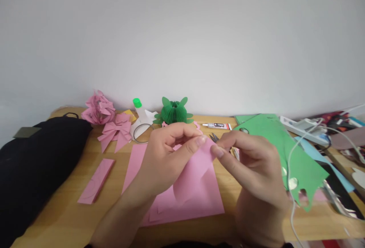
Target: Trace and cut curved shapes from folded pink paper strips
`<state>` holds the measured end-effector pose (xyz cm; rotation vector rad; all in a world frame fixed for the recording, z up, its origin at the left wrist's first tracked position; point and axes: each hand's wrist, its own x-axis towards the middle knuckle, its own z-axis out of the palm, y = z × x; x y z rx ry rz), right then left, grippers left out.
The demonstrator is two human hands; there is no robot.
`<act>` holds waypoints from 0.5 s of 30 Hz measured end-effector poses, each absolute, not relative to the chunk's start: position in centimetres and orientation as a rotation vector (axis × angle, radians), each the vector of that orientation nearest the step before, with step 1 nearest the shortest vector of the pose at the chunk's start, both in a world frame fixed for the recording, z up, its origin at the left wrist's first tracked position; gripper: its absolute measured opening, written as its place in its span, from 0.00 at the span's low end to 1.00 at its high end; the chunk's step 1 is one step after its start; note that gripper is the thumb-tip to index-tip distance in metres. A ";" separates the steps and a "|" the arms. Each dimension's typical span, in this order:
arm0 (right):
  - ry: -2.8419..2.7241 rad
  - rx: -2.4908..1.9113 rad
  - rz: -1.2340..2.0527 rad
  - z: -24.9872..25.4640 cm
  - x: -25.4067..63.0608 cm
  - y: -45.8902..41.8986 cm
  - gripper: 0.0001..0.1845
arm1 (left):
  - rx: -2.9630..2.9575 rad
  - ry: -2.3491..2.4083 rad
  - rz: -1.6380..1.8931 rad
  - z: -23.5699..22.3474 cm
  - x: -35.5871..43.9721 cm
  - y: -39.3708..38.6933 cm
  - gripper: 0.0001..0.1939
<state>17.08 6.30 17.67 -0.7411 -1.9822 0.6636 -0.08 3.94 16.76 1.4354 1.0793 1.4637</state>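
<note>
My left hand and my right hand meet above the middle of the wooden table. Both pinch the top edge of a small pink paper piece, thumbs and forefingers pressed together on it. The piece curls down over a larger pink sheet lying flat on the table. Just behind my fingertips the tips of scissors show, mostly hidden by my right hand.
A black bag fills the left side. A pink paper strip, pink bow, pink flower, green-capped glue bottle, green paper ornament and glue tube lie behind. Cut green paper, white cables and clutter sit right.
</note>
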 end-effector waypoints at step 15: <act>-1.991 -0.762 0.771 17.5 17.1 6.2 0.10 | 1.404 0.992 1.522 16.5 0.1 4.2 0.07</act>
